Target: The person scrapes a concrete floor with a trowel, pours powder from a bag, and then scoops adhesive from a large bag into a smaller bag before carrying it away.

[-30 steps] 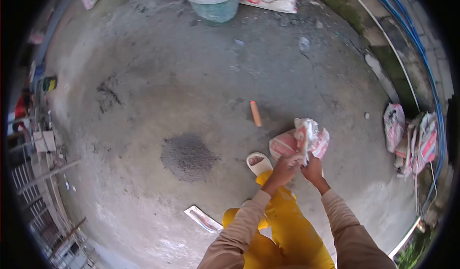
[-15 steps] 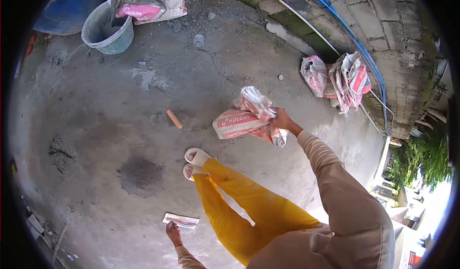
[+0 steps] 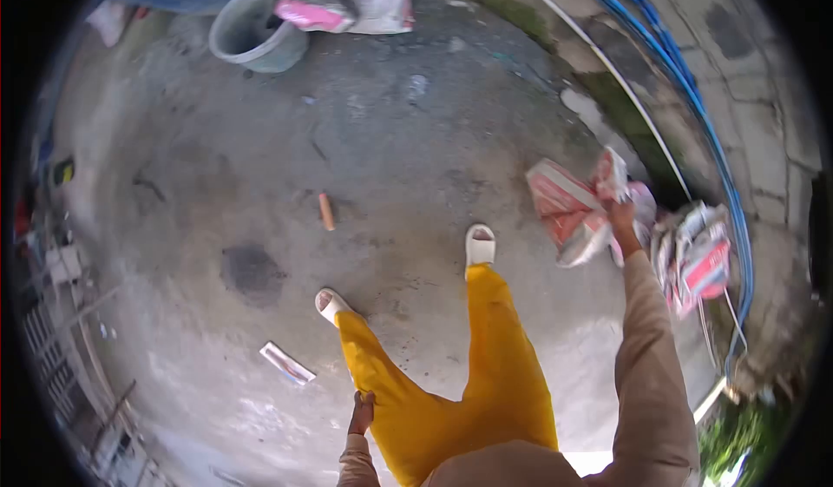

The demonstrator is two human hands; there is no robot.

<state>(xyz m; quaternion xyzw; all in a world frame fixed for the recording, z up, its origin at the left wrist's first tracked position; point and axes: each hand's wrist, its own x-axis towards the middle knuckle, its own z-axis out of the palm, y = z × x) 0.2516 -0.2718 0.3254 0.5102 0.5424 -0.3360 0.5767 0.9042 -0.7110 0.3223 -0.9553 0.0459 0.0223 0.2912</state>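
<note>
View from a head-worn camera, looking down at a grey concrete floor [image 3: 390, 148]; clock positions are measured from the middle of the view.

At three o'clock, the right hand [image 3: 621, 218] is closed firmly around the gathered part of a crumpled red-and-white sack [image 3: 562, 199]. The sack spreads from the fingers towards two o'clock, slightly blurred, and appears to be off the floor. Just beyond the hand is a pink sack [image 3: 644, 202], partly hidden; whether the two touch cannot be told. Between three and four o'clock, a pile of sacks [image 3: 691, 257] lies near blue hoses [image 3: 713, 144].

Between six and seven o'clock, the left hand [image 3: 363, 411] rests against the yellow trousers [image 3: 503, 357], fingers bent. Whether it pinches the cloth, or how far open it is, cannot be told; no tool shows in it.

As for progress, the red-and-white sack looks fully gathered and picked up, in a one-handed grip. It has not been let go, and it is apart from the main pile.

Elsewhere, an orange stick-like piece [image 3: 326, 212] lies at nine o'clock, a dark round patch [image 3: 252, 273] between eight and nine, and a narrow pale board [image 3: 286, 364] between seven and eight. A bucket [image 3: 285, 51] stands near eleven.
</note>
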